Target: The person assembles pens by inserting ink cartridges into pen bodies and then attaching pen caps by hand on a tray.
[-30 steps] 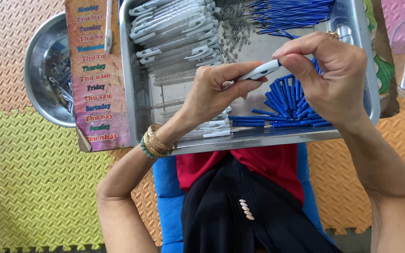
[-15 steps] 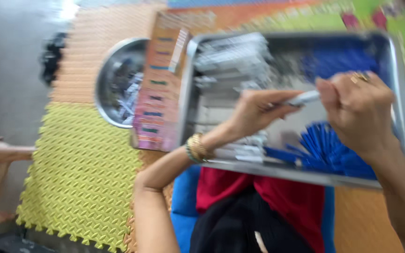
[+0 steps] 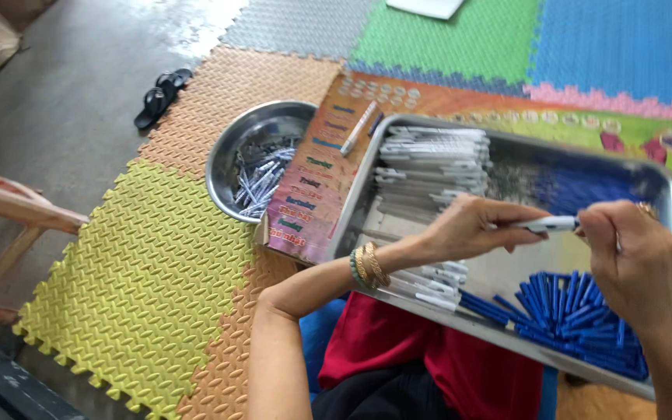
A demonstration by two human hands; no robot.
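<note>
Colourful foam floor mats (image 3: 141, 280) lie under a person's work: a white pen (image 3: 550, 224) held level above a metal tray (image 3: 666, 194), the left hand (image 3: 468, 229) pinching one end, the right hand (image 3: 631, 260) gripping the other. Blue caps (image 3: 577, 311) and white pens (image 3: 429, 159) fill the tray; a steel bowl (image 3: 231, 155) sits just beside.

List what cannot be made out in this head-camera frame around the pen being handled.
- White pen barrel: its ends are hidden by the left hand and right hand.
- Small parts in the round steel bowl: too small to identify.
- Rectangular metal tray: near right corner cut off by the frame edge.
</note>
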